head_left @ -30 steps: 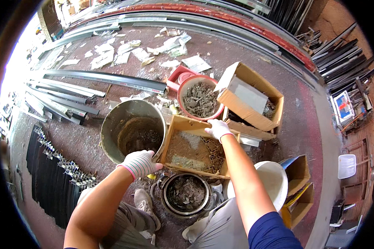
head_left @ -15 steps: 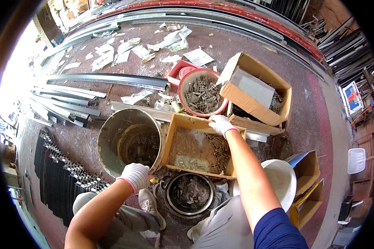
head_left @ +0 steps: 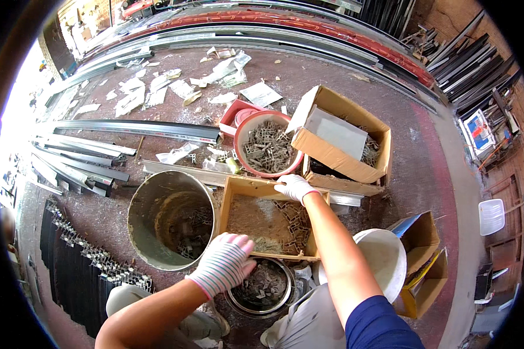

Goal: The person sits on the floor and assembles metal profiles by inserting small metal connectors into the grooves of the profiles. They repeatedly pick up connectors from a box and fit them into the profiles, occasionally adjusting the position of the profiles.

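Note:
My right hand (head_left: 296,188), in a striped white glove, grips the far rim of a shallow wooden box (head_left: 273,252). Small bent metal pieces (head_left: 297,222) lie in the right part of the box. My left hand (head_left: 226,263), gloved alike, hovers by the near left corner of the box with fingers stretched and thumb apart. Left of the box stands a large grey bucket (head_left: 142,224) with more metal pieces at its bottom. Partly under my left hand is a round dark pot (head_left: 266,286) holding dark scraps.
Beyond the box are a red-rimmed tub (head_left: 301,160) full of metal pieces and a cardboard box (head_left: 337,154). A white bucket (head_left: 384,262) and small cartons (head_left: 419,244) stand at right. Long metal profiles (head_left: 81,166) and dark strips (head_left: 70,267) lie at left.
My left hand has let go of the grey bucket's near rim and moved right to the wooden box's near corner. My right hand stays on the box's far rim. The view has shifted slightly.

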{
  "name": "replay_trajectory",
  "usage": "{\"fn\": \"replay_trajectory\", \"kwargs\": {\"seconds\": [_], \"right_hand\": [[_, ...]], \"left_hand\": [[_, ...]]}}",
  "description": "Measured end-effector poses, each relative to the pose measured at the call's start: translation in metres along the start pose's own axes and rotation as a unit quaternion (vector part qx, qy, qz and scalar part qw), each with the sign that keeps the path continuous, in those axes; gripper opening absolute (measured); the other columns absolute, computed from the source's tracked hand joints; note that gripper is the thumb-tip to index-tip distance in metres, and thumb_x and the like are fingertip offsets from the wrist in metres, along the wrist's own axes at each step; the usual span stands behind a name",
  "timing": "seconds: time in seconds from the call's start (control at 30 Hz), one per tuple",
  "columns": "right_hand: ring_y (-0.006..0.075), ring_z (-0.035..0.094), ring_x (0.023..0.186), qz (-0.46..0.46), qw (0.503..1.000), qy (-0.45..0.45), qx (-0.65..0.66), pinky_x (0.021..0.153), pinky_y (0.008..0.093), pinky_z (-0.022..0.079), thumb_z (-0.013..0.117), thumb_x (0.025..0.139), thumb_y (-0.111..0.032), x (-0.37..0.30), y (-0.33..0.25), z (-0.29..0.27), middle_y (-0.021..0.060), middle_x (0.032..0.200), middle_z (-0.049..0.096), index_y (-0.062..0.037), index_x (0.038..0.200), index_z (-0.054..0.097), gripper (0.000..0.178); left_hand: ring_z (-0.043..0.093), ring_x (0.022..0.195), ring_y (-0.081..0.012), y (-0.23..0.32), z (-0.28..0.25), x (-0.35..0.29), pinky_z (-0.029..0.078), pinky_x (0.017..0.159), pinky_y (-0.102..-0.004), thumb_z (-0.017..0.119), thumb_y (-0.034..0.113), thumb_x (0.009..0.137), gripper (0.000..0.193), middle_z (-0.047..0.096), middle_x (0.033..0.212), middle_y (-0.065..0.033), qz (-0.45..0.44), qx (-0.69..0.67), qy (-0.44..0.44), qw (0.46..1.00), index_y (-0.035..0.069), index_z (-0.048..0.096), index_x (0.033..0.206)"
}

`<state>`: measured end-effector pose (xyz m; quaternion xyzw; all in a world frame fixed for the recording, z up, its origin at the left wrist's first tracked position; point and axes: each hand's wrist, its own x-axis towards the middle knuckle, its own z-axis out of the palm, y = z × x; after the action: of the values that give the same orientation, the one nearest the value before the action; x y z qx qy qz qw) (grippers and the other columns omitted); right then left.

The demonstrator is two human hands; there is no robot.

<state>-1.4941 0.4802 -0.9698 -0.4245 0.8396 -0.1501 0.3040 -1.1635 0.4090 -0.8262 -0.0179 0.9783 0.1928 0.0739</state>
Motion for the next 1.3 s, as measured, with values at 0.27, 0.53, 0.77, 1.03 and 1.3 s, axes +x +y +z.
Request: {"fn": "replay_trajectory", "kwargs": {"seconds": [0.27, 0.53, 0.77, 1.03, 1.3], "right_hand": [[0.0370, 0.062, 0.118, 0.237, 0.964, 0.060, 0.107, 0.103, 0.0444, 0.044, 0.047, 0.099, -0.039, -0.009, 0.066, -0.027, 0.0245, 0.122, 0.069, 0.0053, 0.121, 0.066, 0.053], [0.0283, 0.058, 0.128, 0.403, 0.913, 0.058, -0.011, 0.104, 0.0414, 0.047, 0.060, 0.096, -0.033, -0.024, 0.290, 0.018, 0.0111, 0.146, 0.057, -0.0162, 0.132, 0.064, 0.040], [0.0287, 0.040, 0.143, 0.411, 0.890, 0.046, -0.194, 0.115, 0.0467, 0.035, 0.061, 0.097, -0.033, -0.016, 0.177, 0.036, 0.0038, 0.156, 0.040, -0.0262, 0.145, 0.047, 0.051], [0.0286, 0.050, 0.134, 0.334, 0.906, 0.076, -0.248, 0.116, 0.0507, 0.033, 0.049, 0.102, -0.031, -0.016, 0.203, 0.032, 0.0079, 0.141, 0.054, -0.0276, 0.132, 0.061, 0.033], [0.0304, 0.060, 0.126, 0.366, 0.893, 0.193, -0.175, 0.110, 0.0447, 0.043, 0.039, 0.100, -0.040, -0.014, 0.287, 0.025, 0.0160, 0.133, 0.064, -0.0113, 0.125, 0.069, 0.049]], "left_hand": [[0.051, 0.128, -0.0372, -0.031, 0.055, -0.011, 0.034, 0.114, -0.0489, 0.067, 0.043, 0.088, 0.065, 0.057, 0.136, -0.0201, -0.076, 0.023, -0.104, 0.991, 0.000, 0.052, 0.135], [0.054, 0.126, -0.0381, -0.029, 0.072, 0.024, 0.036, 0.113, -0.0492, 0.066, 0.042, 0.089, 0.067, 0.057, 0.133, -0.0209, -0.035, 0.011, -0.185, 0.982, 0.000, 0.051, 0.139], [0.055, 0.124, -0.0363, -0.036, 0.071, 0.002, 0.041, 0.108, -0.0472, 0.073, 0.036, 0.083, 0.063, 0.060, 0.128, -0.0185, -0.077, 0.016, -0.185, 0.980, 0.001, 0.054, 0.132], [0.049, 0.131, -0.0365, -0.038, 0.070, 0.003, 0.037, 0.114, -0.0471, 0.074, 0.034, 0.082, 0.073, 0.052, 0.138, -0.0198, -0.064, 0.015, -0.222, 0.973, 0.000, 0.047, 0.142], [0.051, 0.128, -0.0383, -0.038, 0.079, 0.022, 0.041, 0.110, -0.0452, 0.073, 0.032, 0.083, 0.069, 0.051, 0.139, -0.0219, -0.019, 0.016, -0.192, 0.981, -0.002, 0.048, 0.138]]}}
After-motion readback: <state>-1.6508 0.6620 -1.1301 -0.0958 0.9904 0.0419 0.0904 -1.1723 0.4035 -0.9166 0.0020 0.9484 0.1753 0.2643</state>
